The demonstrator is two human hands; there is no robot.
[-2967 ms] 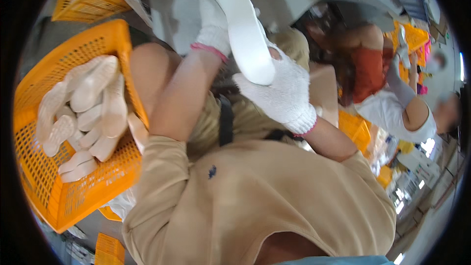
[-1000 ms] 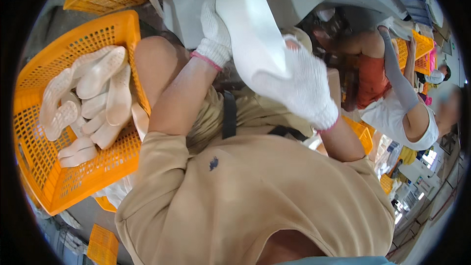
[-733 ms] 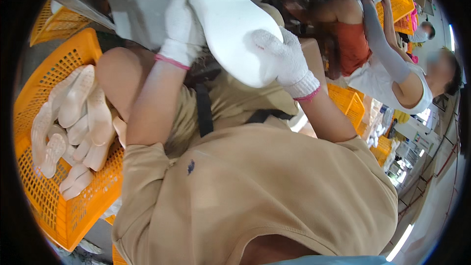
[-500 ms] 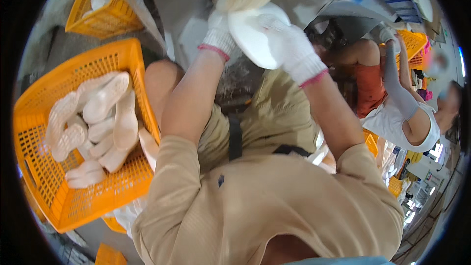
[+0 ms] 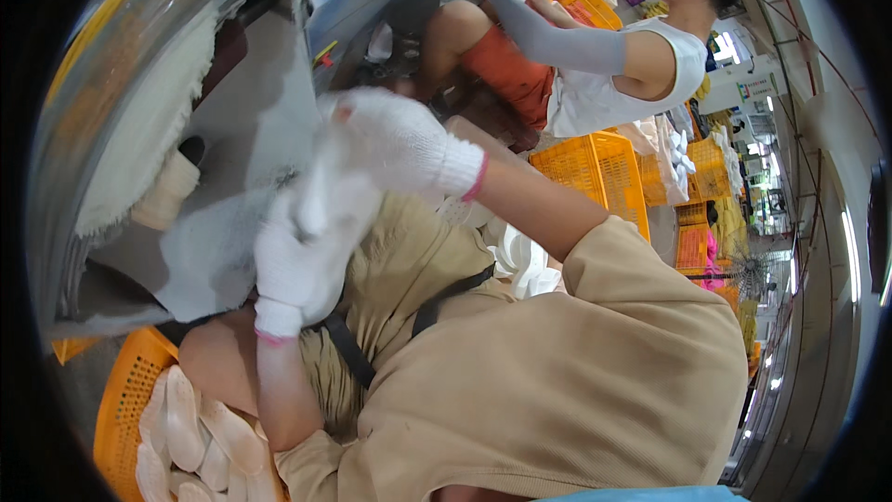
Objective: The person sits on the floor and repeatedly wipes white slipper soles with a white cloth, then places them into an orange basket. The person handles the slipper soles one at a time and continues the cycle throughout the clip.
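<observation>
Both my hands wear white knitted gloves with pink cuffs and are held together over my lap, blurred by motion. My left hand (image 5: pixel 302 265) is closed around the lower part of a white shoe sole (image 5: pixel 321 191). Above it, my right hand (image 5: pixel 404 144) is closed at the sole's upper end. Glove and sole blend in the blur, so its outline is hard to make out. Left of the hands, a fuzzy white buffing wheel (image 5: pixel 153 121) stands in a grey machine housing, with a cream block (image 5: pixel 167 191) at its lower edge.
An orange basket (image 5: pixel 125 400) of pale soles (image 5: pixel 218 446) stands at lower left. White soles (image 5: pixel 525 260) lie right of my lap. Beyond, a co-worker (image 5: pixel 623 65) in a white top sits beside orange crates (image 5: pixel 595 172). A grey sheet (image 5: pixel 218 251) hangs near my left hand.
My view has swung to the right. The hands have come away from the machine with the sole, which was broad side up before and now shows as a narrow blur between the gloves.
</observation>
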